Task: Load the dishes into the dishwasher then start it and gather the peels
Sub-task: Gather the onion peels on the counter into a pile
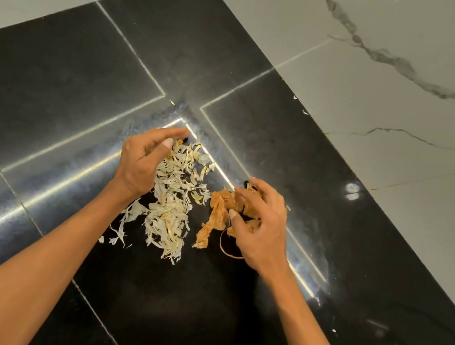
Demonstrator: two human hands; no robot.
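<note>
Lying between hands: pale peels (171, 202); right hand (259, 225) grips orange peels (219, 209).

Bare counter (57, 71) around peels (171, 202)

Head camera looks steeply down, close, at a black counter (56, 79) corner.

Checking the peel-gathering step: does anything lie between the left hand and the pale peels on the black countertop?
Nothing visible does. The left hand hovers with curled fingers right at the left edge of the pale peels on the black countertop. The right hand already grips the orange-brown peels beside them.
</note>
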